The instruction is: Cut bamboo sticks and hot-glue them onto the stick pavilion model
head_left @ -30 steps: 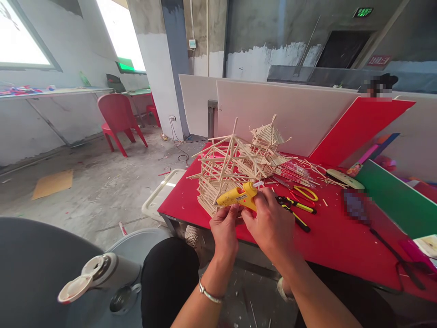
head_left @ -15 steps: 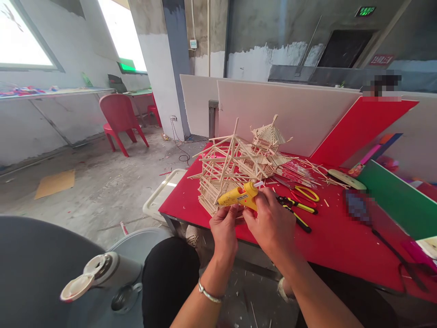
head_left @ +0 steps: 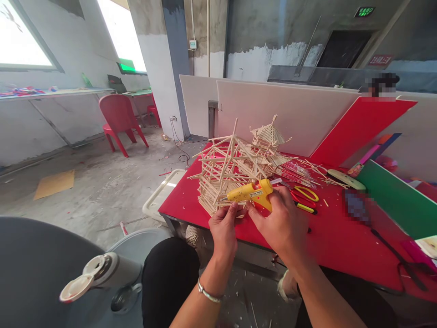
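Observation:
My right hand [head_left: 285,221] is wrapped round the handle of a yellow hot glue gun [head_left: 251,192], its nozzle pointing left above my left hand. The fingers of my left hand [head_left: 223,225] are pinched together just below the nozzle; whatever they hold is too small to make out. Right behind both hands stands an open frame model of thin wooden sticks [head_left: 218,166], with slatted sides and a peaked top. A second stick model with a tiered, pointed roof [head_left: 268,135] rises farther back.
On the red table [head_left: 336,246] lie yellow-handled scissors [head_left: 307,193], partly hidden pliers [head_left: 305,208] and loose sticks [head_left: 300,173]. White boards [head_left: 283,109] stand behind. To my left, an open flask [head_left: 119,269] and a cup [head_left: 124,298] rest on a grey surface.
My right hand has moved the glue gun to the right and slightly up, covering more of the pliers. My left hand stays almost in place, still pinched.

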### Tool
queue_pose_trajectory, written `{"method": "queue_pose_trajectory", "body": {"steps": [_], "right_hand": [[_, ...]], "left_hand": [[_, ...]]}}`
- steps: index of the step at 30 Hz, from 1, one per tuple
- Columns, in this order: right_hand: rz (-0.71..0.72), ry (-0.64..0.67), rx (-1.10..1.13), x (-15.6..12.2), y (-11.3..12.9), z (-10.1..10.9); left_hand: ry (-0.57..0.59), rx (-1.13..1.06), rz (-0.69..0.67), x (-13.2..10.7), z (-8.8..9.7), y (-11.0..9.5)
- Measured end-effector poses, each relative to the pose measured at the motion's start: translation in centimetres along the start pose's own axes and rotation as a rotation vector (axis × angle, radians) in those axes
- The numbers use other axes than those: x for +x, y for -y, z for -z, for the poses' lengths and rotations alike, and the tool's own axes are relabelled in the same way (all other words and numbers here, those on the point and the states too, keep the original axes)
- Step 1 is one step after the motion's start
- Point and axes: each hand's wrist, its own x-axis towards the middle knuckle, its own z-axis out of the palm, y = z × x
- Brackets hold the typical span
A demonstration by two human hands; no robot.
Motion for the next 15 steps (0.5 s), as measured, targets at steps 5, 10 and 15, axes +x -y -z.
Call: {"method": "queue_pose_trajectory", "body": {"steps": [5,10,15], "right_hand": [[-0.027,0.003,0.045,0.1,-1.1,0.4],[-0.027,-0.012,0.054,0.1,-1.5,0.6],[-0.018,-0.017,0.056,0.0,-1.6,0.5]], "left_hand": [[-0.014,0.014,-0.001,-0.1,-0.2,-0.2],[-0.027,0.015,0.004,-0.2,-0.4,-0.3],[-0.043,-0.002,0.021,-0.2,-0.5,-0.3]]}}
